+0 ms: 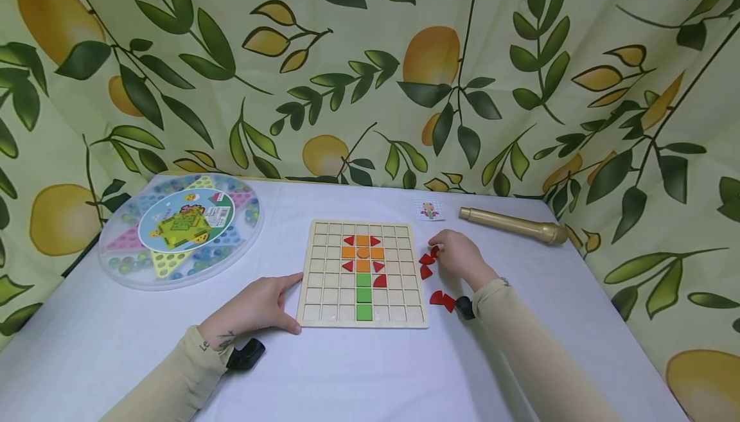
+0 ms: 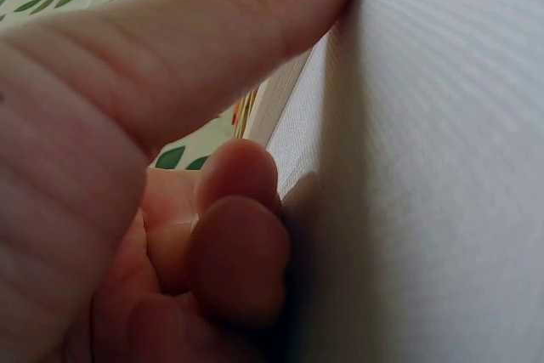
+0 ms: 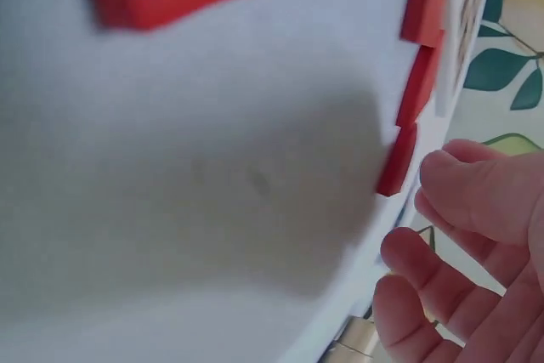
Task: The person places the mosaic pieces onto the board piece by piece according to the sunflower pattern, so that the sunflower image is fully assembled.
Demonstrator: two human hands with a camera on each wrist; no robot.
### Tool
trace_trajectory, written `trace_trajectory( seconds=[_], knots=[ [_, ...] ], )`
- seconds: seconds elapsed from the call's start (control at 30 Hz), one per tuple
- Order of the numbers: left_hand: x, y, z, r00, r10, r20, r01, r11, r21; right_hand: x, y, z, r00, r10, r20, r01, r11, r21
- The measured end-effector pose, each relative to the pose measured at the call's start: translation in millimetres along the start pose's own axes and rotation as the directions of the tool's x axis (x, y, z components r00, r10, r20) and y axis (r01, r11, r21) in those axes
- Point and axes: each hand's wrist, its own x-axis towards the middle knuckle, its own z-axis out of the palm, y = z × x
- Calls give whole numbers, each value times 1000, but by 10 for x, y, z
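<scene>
Holding my right hand's (image 1: 459,258) fingers (image 3: 425,265) loose and empty near the red pieces (image 1: 426,272) beside the board (image 1: 319,297), which my spread left hand (image 1: 254,306) touches, I could scatter crowded neighbours by pinching clumsily.

The card (image 1: 429,210) is too small to make out fully; the right hand (image 1: 460,258) partly hides a red piece (image 1: 435,252); the head view cuts both sleeves (image 1: 540,351); in the left wrist view, the left hand (image 2: 123,133) hides most of the board (image 2: 279,101)
</scene>
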Motion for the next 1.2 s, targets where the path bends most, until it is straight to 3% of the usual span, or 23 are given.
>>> trace_trajectory(
  seconds=[0.4, 0.6, 0.73, 0.87, 1.03, 1.2],
  knots=[
    [7, -15, -1, 1000, 4, 1, -4, 1000, -4, 29, 76, 61, 999, 37, 34, -38, 999, 21],
    [4, -5, 5, 1000, -21, 2, 22, 1000, -21, -15, 77, 6, 995, 98, 27, -101, 985, 141],
    [9, 3, -2, 1000, -19, -2, 19, 1000, -5, -60, -9, -36, 992, 117, 39, -123, 938, 324],
    [11, 12, -8, 1000, -21, -3, 21, 1000, 5, -123, -181, -1, 989, 102, 109, -143, 859, 492],
    [11, 11, 0, 1000, -18, -2, 18, 1000, 14, -219, -419, 137, 974, 141, 179, -221, 780, 586],
    [9, 6, 7, 1000, -19, -1, 19, 1000, 7, -296, -577, 275, 963, 174, 205, -265, 740, 618]
  ],
)
